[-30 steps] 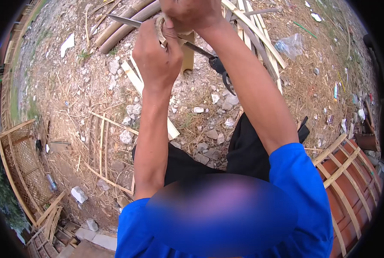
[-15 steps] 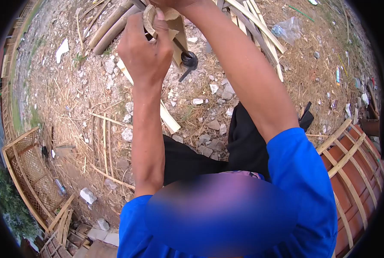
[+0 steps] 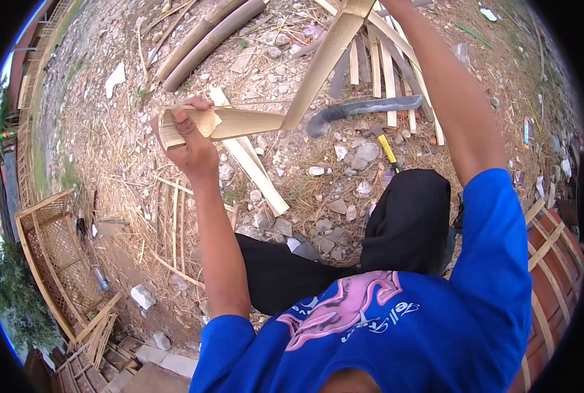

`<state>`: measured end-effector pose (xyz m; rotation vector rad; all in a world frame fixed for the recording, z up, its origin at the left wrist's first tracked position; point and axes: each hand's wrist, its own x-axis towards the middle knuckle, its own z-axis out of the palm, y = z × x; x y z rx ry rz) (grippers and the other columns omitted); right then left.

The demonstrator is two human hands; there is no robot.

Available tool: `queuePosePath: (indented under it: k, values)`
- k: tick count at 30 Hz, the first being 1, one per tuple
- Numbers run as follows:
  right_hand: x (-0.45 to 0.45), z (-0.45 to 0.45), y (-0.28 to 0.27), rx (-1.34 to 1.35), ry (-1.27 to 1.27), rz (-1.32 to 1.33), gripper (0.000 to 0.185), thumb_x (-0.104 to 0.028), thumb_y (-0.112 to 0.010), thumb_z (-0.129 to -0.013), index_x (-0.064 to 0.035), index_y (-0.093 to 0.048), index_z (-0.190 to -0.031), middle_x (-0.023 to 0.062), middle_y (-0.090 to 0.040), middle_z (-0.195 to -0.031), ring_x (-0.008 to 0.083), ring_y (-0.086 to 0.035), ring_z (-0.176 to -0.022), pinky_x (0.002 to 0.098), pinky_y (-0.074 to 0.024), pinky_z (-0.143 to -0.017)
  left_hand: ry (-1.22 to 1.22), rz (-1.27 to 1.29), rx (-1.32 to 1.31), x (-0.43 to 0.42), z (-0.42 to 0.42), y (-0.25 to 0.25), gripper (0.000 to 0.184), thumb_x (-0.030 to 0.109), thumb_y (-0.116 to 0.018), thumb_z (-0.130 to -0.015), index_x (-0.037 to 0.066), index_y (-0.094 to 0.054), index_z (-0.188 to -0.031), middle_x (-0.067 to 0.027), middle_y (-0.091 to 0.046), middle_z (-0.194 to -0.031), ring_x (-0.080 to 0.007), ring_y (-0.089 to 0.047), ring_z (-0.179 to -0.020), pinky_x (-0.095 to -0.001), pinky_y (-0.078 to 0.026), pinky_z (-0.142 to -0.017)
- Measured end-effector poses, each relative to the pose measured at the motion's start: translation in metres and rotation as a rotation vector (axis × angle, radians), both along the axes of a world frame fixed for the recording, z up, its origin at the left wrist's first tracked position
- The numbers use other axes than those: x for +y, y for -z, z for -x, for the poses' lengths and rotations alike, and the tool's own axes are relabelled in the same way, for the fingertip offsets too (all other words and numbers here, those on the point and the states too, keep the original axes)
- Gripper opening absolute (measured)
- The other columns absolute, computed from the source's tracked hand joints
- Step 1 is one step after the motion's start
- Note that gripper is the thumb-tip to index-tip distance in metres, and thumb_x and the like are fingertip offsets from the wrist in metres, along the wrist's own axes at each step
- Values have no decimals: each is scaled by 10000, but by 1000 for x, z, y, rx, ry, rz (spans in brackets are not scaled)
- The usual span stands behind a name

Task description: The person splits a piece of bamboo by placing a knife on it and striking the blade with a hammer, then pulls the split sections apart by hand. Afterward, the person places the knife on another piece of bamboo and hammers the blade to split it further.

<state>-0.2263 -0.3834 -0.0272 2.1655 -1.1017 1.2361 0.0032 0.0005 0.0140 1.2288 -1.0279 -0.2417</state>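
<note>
My left hand is closed around the near end of a split bamboo half, its thumb on the pale, torn inner face. The other bamboo half slants up to my right hand, which grips its far end at the top edge of view; most of those fingers are cut off. The two halves still touch at their lower tips, forming a V. A machete with a dark wrapped handle, slightly blurred, is below the right-hand half; I cannot tell if it rests on the ground. A yellow-handled hammer lies near my knee.
Several pale bamboo strips lie fanned out at the upper right. Two whole bamboo poles are at the upper left. More split strips lie on stony, straw-covered ground. A woven bamboo frame stands left, a slatted one right.
The bamboo, held close together before, is now spread into two halves as my hands moved apart. The machete, earlier in the bamboo, is now out of it and to the right.
</note>
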Motion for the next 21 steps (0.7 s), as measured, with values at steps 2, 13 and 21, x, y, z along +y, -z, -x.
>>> queuePosePath:
  k: [2,13,21]
  values:
    - [9,-3,2,-80,-30,-40,217,-198,-532,-867,-33,-567,-729,197,-602,-669,380,-599,-605,477,-450,-558,32,44,-58,-2,1,6,317,305,-517,-996,24,-399,-1082,-131,-617,-815,-222,-627,-811,-426,-536,-858]
    - [66,6,-36,-824,-258,-616,307,-257,-610,-888,-24,-650,-692,100,-597,-567,235,-546,-511,401,-438,-539,-155,93,381,22,1,-14,248,272,-600,-969,37,-537,-920,-28,-509,-744,-138,-504,-710,-335,-502,-745]
    - [157,-30,-67,-1529,-879,-1279,612,-694,-571,-829,-125,-530,-1053,73,-600,-792,193,-603,-700,337,-522,-648,-305,132,432,36,6,-23,242,274,-656,-939,43,-603,-888,3,-545,-743,-105,-519,-682,-266,-456,-659]
